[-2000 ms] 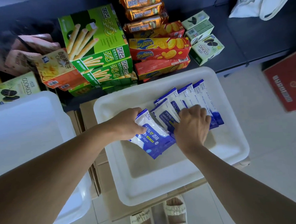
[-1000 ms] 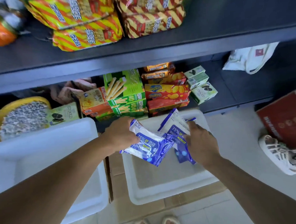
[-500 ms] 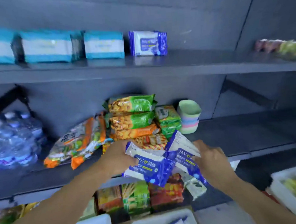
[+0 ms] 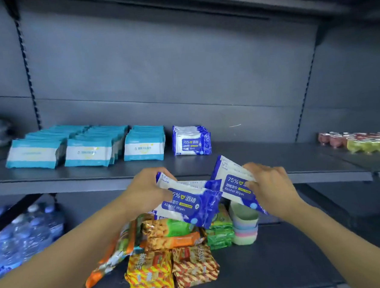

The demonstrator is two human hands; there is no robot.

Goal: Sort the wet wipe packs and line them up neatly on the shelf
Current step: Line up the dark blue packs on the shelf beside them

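teal and white soft packs and one blue plastic row already stand on the grey metal shelf, up past the fingers. left hand and right hand each pinch blue wipe packs, not placed yet.

Both bare forearms reach forward and up, the left hand with fingers curled around its blue alcohol wipe packs, the right hand pinching its own blue packs alongside.

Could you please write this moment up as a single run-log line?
left hand: grips blue alcohol wipe packs | right hand: grips more blue packs | both below shelf | shelved blue row
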